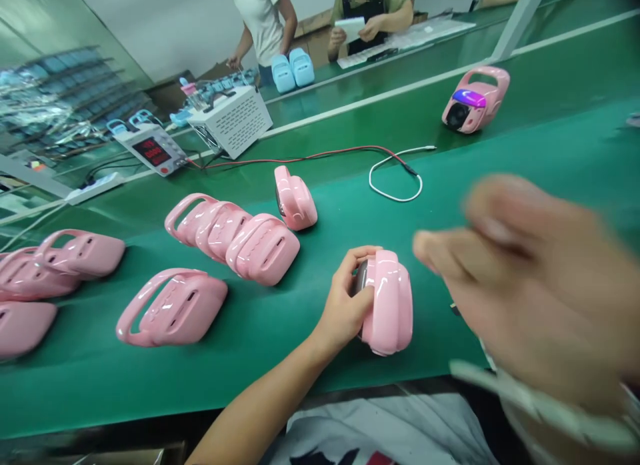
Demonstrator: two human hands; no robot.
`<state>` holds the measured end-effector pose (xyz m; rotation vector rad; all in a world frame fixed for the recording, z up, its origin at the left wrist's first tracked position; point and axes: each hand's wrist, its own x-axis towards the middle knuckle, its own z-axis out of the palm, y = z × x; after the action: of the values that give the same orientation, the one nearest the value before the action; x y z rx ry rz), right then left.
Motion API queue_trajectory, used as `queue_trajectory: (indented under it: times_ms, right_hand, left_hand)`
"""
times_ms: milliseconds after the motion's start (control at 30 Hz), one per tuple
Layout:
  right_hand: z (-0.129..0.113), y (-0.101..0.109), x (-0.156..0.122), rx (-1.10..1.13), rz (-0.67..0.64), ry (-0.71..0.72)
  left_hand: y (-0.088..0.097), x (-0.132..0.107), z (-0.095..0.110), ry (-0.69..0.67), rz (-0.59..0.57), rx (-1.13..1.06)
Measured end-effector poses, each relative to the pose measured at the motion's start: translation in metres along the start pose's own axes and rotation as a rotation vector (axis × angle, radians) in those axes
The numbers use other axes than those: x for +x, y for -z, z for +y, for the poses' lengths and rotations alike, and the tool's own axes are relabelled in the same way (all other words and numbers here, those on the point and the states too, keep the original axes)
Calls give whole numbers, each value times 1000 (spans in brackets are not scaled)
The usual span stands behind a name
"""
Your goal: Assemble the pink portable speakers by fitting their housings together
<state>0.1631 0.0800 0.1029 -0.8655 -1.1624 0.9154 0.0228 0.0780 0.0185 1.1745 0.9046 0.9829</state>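
Note:
My left hand (pixel 345 301) grips a pink speaker-like device (pixel 389 301) that stands on end on the green belt (pixel 280 331) near the front edge. My right hand (pixel 530 278) is raised close to the camera at the right and smeared by motion; its fingers look curled and I cannot make out whether it holds anything. A white cable (pixel 395 178) with a red lead lies on the belt beyond the device.
Several more pink devices (pixel 240 238) lie at left and centre. One lit pink device (pixel 475 99) sits far right. A white box (pixel 233 118) and a meter with red digits (pixel 153 148) stand at the back. Two people work across the line.

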Motion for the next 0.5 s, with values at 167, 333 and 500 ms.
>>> queue_trajectory:
  times_ms: [167, 333, 500]
  right_hand:
    - [47, -60, 106, -518, -307, -183]
    - [74, -122, 149, -610, -423, -285]
    - [82, -125, 138, -569, -429, -431]
  left_hand:
    - [0, -1, 1, -34, 20, 72]
    - [4, 3, -1, -77, 18, 50]
    - [13, 7, -2, -54, 27, -127]
